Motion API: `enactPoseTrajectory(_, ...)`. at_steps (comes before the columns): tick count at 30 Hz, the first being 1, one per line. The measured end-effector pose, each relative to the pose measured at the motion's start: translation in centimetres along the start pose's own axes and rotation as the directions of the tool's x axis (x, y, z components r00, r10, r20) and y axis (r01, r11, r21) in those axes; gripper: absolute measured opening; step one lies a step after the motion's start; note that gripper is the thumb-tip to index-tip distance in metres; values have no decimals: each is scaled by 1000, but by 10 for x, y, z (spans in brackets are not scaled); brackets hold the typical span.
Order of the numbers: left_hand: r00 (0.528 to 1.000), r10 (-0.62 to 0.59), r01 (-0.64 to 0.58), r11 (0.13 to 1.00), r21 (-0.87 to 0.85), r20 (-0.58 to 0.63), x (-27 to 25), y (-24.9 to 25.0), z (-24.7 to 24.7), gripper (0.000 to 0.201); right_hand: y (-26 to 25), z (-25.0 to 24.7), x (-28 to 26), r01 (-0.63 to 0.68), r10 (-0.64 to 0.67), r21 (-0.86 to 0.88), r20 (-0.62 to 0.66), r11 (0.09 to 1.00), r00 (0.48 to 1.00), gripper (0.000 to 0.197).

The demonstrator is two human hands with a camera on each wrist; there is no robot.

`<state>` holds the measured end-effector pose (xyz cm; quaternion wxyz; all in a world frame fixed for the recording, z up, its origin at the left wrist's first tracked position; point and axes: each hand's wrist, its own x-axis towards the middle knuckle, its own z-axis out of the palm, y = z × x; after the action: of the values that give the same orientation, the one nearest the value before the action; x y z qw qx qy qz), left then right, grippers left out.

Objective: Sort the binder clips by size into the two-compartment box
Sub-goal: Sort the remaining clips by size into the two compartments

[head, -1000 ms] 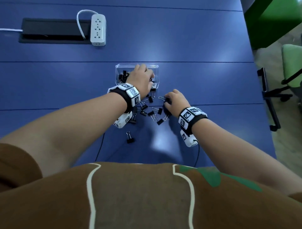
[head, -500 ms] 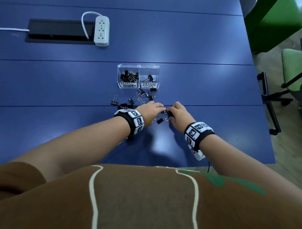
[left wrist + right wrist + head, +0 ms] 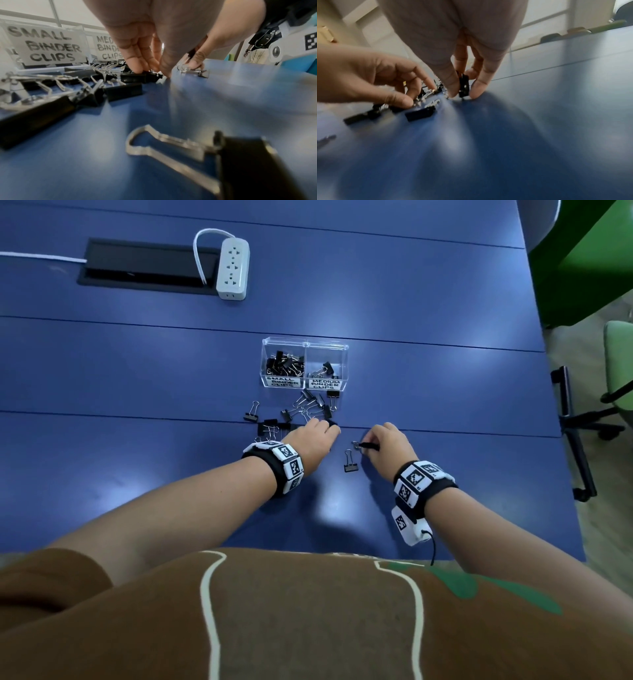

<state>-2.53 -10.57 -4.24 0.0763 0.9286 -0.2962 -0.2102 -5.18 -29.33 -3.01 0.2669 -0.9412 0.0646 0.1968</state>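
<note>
A clear two-compartment box [image 3: 263, 363] stands mid-table, labelled small on the left and medium on the right [image 3: 46, 44]. The left compartment holds several black clips, the right one a few. Loose binder clips [image 3: 307, 407] lie scattered in front of it. My left hand [image 3: 330, 429] reaches into the near edge of the pile, fingertips and thumb closing on a black clip [image 3: 151, 76]. To its right, my right hand [image 3: 366, 445] pinches a small black clip [image 3: 464, 85] upright between thumb and fingers, just above the table. One clip [image 3: 350, 463] lies between the hands.
A white power strip [image 3: 233, 268] and a black cable tray [image 3: 144, 266] lie at the far left of the blue table [image 3: 445, 392]. Past the table's right edge stand chairs [image 3: 579, 419]. A large clip [image 3: 240, 162] lies right under my left wrist.
My left hand has come back from the box to the loose pile. My right hand has shifted a little right with a clip pinched, and the two hands have drawn apart.
</note>
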Motion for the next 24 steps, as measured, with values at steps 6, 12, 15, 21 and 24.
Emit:
enactPoseTrajectory(6,1000,-23,24,997,-75,9,-6,-2,1,26,-39,-32,44,6,41,266,-170,964,985,9)
enactPoseTrajectory(12,999,16,-16,1000,-4,33,-8,-5,2,20,-86,-56,93,93,-47,206,-215,974,975,11)
enactPoseTrajectory(15,999,50,-52,995,91,16,-8,-4,0,23,-90,-53,97,132,-94,186,-200,974,975,18)
enactPoseTrajectory(21,996,91,-91,987,130,9,-10,-4,-1,31,-65,-36,54,164,-159,24,-131,986,979,11)
enactPoseTrajectory(24,998,60,-60,996,58,7,-11,-1,-7,31,-46,-10,18,96,-89,-85,86,992,992,16)
